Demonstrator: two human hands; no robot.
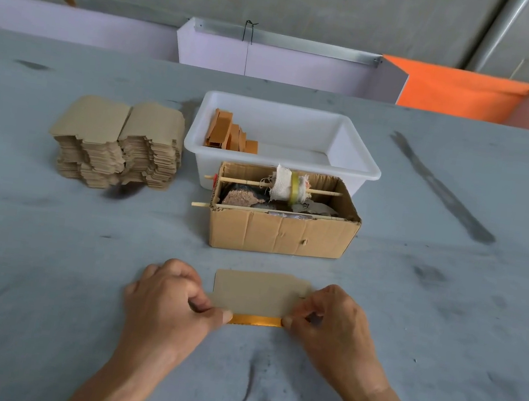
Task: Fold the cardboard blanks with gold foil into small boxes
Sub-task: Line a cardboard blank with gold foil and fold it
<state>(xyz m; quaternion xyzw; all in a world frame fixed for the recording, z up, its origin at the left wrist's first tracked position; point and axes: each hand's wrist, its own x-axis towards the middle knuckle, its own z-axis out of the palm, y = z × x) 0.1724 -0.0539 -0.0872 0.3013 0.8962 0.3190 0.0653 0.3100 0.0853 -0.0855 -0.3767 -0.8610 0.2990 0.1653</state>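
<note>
Left hand [172, 299] and right hand [334, 324] each pinch an end of one cardboard blank [256, 291], pinning it to the bench [47, 256]. Its near gold-foil flap [255, 320] is turned up, probably for creasing.

Grey table [408, 320]; corrugated carton [280, 234] with cloth-wrapped stick [283, 186]; orange panel [456, 91] behind.

- The left hand [172, 299] was bare: no glove, ring or watch showed on it.
- The right hand [332, 323] was bare too, with no ring or band visible at the wrist.
- Both forearms were uncovered, entering from 6 o'clock; no sleeve edge appeared before the picture's lower border.
- Fingernails that showed were short and unpainted.
- Knuckle creases and wrist folds were plainly visible on both hands.
</note>
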